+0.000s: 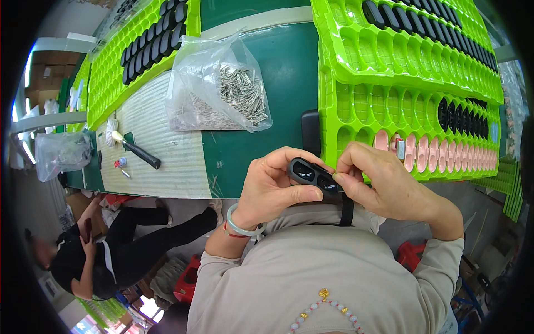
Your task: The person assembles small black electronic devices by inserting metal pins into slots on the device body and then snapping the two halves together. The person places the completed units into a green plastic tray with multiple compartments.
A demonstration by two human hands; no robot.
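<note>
Over the table's near edge, my left hand [272, 181] grips a small black case [303, 170] with two glossy round wells, apparently an earbud case. Its thumb lies along the near side and its fingers curl around the far side. My right hand [386, 181] is closed in a pinch at the case's right end; anything between those fingertips is too small or hidden to make out. Just beyond the hands, a black case-shaped piece [311, 131] rests against the green tray [329, 111]. A clear plastic bag [189, 94] of thin metal pins [242, 94] lies farther left.
Stacked green trays hold black pieces [411, 22] and pink shells [439, 155] at the right. Another green tray [103, 89] with black pieces stands far left. A black-handled tool [142, 154] lies on a pale ribbed sheet [172, 150]. Another person [105, 256] is at lower left.
</note>
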